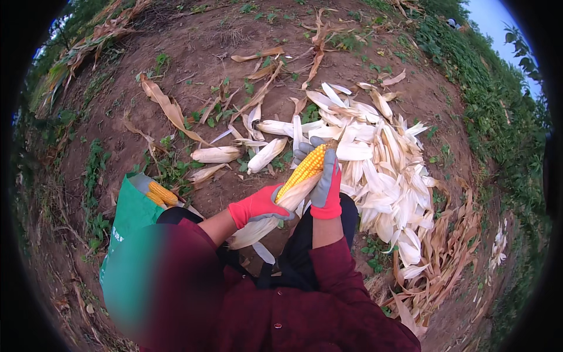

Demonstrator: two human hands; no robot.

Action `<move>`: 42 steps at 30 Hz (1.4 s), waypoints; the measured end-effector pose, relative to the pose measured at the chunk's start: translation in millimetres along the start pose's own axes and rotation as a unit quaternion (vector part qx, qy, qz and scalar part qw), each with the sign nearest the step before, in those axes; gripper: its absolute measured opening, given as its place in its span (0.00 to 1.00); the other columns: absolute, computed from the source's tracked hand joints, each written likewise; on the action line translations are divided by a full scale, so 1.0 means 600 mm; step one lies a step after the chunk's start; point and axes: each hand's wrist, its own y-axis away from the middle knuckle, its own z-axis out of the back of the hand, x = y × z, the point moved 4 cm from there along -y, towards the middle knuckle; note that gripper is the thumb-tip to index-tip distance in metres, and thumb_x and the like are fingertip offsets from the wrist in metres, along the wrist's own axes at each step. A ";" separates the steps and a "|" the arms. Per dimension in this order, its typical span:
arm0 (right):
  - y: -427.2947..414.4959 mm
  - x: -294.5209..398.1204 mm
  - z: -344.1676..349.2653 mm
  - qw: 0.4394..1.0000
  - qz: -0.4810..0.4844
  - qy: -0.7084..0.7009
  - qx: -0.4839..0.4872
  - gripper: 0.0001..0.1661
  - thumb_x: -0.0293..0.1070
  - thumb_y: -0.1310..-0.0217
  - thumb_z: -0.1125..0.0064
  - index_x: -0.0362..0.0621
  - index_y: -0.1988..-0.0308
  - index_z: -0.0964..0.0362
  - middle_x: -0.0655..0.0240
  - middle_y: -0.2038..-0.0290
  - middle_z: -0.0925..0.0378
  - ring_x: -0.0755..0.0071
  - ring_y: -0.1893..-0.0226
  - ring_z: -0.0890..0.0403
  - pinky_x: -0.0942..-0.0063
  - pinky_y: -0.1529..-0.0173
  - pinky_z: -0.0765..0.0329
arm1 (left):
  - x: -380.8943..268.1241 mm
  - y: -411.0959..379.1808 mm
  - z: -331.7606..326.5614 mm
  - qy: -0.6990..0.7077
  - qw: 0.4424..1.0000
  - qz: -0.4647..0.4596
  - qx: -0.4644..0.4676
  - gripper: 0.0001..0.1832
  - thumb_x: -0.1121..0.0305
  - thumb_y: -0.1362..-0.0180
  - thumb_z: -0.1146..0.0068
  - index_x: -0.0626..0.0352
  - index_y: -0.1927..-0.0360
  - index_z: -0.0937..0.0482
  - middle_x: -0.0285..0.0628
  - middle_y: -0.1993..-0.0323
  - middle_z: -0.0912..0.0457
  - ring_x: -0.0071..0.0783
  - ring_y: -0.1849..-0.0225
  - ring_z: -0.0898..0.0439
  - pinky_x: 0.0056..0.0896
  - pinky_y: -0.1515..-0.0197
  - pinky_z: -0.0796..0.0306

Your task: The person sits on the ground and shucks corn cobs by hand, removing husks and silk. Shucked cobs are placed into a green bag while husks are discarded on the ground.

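A yellow corn cob lies slantwise between my hands, its upper kernels bare. Pale husk still wraps its lower part and hangs down toward my lap. My left hand, in a red and grey work glove, grips the husk-covered lower end. Around the upper end closes my right hand, gloved the same way, with its fingers behind the cob. Just beyond my hands, unhusked ears of corn rest on the soil. Immediately right of my right hand spreads a heap of stripped husks.
On my left stands a green bag bearing writing, with husked cobs at its mouth. Dry corn stalks and leaves lie at the right. Brown soil with weeds stretches ahead, and green plants border the right side.
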 end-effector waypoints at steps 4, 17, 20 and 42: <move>-0.006 -0.013 0.009 0.995 -0.002 -0.095 -0.022 0.36 0.58 0.30 0.66 0.34 0.45 0.36 0.55 0.56 0.23 0.61 0.57 0.21 0.65 0.48 0.25 | 0.000 -0.007 0.014 -0.070 0.997 -0.003 -0.025 0.44 0.69 0.61 0.26 0.61 0.37 0.34 0.37 0.44 0.27 0.23 0.43 0.31 0.29 0.38 0.38; -0.010 -0.017 0.021 0.983 -0.009 -0.181 0.000 0.38 0.61 0.32 0.63 0.34 0.45 0.37 0.55 0.54 0.25 0.60 0.53 0.22 0.62 0.45 0.26 | -0.007 -0.001 0.018 -0.092 0.995 0.021 -0.013 0.43 0.69 0.60 0.27 0.62 0.38 0.34 0.38 0.45 0.26 0.23 0.45 0.30 0.29 0.40 0.37; -0.009 -0.019 0.028 0.976 0.009 -0.216 -0.001 0.37 0.60 0.32 0.62 0.34 0.45 0.36 0.55 0.53 0.25 0.59 0.52 0.23 0.61 0.45 0.26 | -0.010 -0.003 0.019 -0.150 0.988 0.002 -0.026 0.42 0.69 0.61 0.27 0.62 0.38 0.34 0.38 0.47 0.25 0.23 0.47 0.29 0.29 0.42 0.35; -0.020 -0.090 -0.001 0.864 -0.067 -0.499 -0.006 0.19 0.46 0.29 0.57 0.45 0.52 0.28 0.70 0.62 0.20 0.70 0.62 0.20 0.60 0.46 0.26 | -0.084 0.003 0.023 0.102 0.948 -0.136 -0.269 0.27 0.67 0.43 0.41 0.63 0.41 0.33 0.38 0.49 0.25 0.25 0.46 0.27 0.29 0.42 0.34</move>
